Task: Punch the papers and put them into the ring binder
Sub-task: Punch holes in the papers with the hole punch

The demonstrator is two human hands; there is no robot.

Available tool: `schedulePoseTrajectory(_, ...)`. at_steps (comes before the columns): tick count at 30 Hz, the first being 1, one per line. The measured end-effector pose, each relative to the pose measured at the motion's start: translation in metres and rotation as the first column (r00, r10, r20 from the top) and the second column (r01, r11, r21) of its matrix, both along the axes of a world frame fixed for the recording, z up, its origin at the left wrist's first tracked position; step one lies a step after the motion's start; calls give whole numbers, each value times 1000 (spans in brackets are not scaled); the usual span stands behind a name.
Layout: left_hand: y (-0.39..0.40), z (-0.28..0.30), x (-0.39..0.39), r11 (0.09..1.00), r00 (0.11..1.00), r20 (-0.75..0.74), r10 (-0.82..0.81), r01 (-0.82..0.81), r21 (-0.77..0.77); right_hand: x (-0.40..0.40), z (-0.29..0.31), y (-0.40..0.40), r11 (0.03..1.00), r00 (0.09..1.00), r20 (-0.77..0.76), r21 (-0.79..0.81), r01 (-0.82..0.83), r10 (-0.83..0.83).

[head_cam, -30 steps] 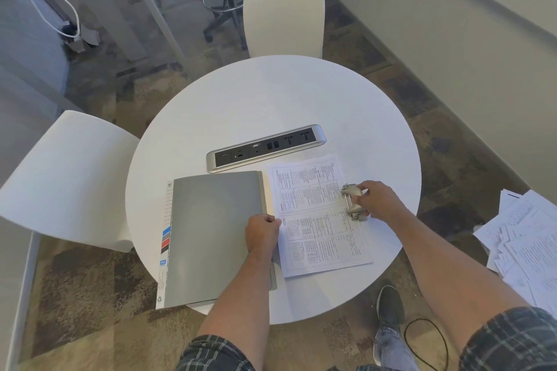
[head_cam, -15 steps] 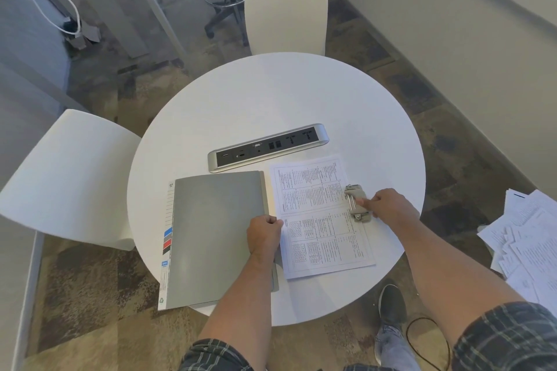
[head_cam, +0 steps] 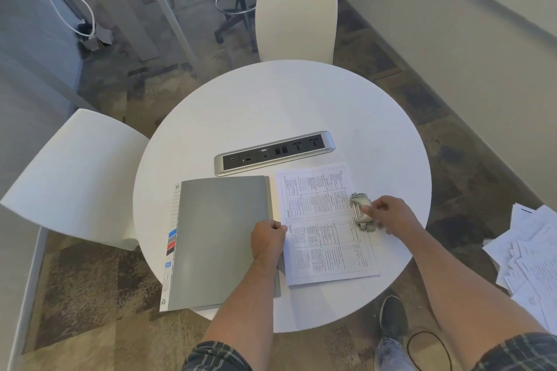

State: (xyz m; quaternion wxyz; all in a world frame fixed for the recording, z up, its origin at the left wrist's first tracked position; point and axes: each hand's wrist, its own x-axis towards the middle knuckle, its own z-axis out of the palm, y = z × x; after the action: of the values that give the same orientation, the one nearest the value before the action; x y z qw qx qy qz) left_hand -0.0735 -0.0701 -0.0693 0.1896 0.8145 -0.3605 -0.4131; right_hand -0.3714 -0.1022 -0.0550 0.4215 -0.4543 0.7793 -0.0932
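1. The printed white paper sheet [head_cam: 327,224], covered in small black text and grid boxes, lies flat on the round white tabletop [head_cam: 301,105], just right of the closed grey ring binder [head_cam: 221,241] and near the person's edge.
2. The small silver metal hole punch [head_cam: 361,215] sits on the sheet's right long edge, about halfway along; I'd guess it is set there so the holes land centred on that margin.
3. The right hand [head_cam: 388,215] rests against the punch, its fingers [head_cam: 369,210] curled onto the body, gripping it, probably to line it up before pressing.
4. The left hand [head_cam: 268,239] has its fingers [head_cam: 275,225] curled over the binder's right edge, pinching the cover where it meets the paper. That looks like a way to keep the binder from sliding, or to be ready to open it.
5. A silver and black socket strip [head_cam: 274,152] is set into the tabletop beyond both.
6. A loose heap of more white printed sheets [head_cam: 530,253] lies on the floor to the right.
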Motion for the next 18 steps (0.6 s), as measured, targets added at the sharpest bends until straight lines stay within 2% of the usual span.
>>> schedulePoseTrajectory(3, 0, -1, -1, 1000, 1000, 6, -1, 1, -3, 1, -2, 10, 997, 999, 22, -66, 40, -38)
schedulePoseTrajectory(7, 0, -1, -1, 1000, 1000, 17, 1, -1, -6, -5, -10, 27, 957, 947, 196, -95, 276, -254)
schedulePoseTrajectory(10, 0, -1, 0, 1000, 1000, 5, 10, -10, -4, -9, -11, 32, 919, 901, 252, -88, 385, -353)
schedulePoseTrajectory(15, 1, -1, 0, 1000, 1000, -15, 10, -10, 4, -15, -13, 24, 910, 893, 249, -86, 405, -374)
schedulePoseTrajectory(18, 2, 1, 1, 1000, 1000, -21, 5, -5, 9, -17, -11, 17, 933, 930, 169, -95, 346, -327)
